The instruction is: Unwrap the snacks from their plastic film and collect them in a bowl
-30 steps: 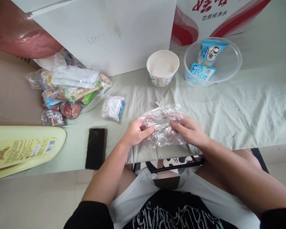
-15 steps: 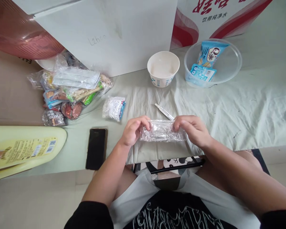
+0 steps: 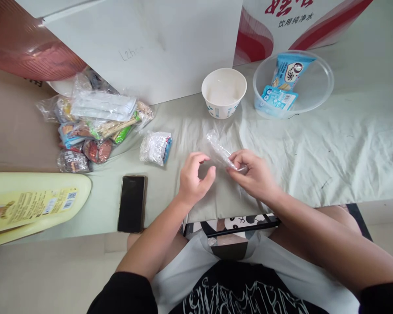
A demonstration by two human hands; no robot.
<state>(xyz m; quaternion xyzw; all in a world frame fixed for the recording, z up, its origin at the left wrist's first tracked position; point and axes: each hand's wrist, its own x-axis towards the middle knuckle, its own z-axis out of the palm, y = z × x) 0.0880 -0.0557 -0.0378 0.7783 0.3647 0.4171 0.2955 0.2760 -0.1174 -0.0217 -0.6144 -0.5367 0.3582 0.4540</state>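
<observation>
My right hand [image 3: 250,170] grips one end of a crinkled piece of clear plastic wrap [image 3: 218,146], which slants up and to the left from the fingers. To its left, my left hand [image 3: 196,176] holds nothing, its thumb and fingers curved apart just short of the wrap. The wrap covers the spot on the cloth where a box cutter lay, so little of that tool can be made out. Beyond the wrap stands a white paper bowl [image 3: 224,98]. Left of my left hand lies a small clear-wrapped packet [image 3: 154,148] with a blue edge.
A clear plastic tub [image 3: 325,85] at the back right holds blue snack packets [image 3: 290,72]. Bagged snacks [image 3: 100,150] and a folded mask [image 3: 103,107] are piled on the left. Nearer are a phone [image 3: 131,204] and a yellow bottle [image 3: 81,187]. White boxes [image 3: 170,48] line the back.
My left hand has let go of the plastic wrap. The wrap, stretched level between both hands before, now hangs from my right hand alone, tilted and nearer the bowl.
</observation>
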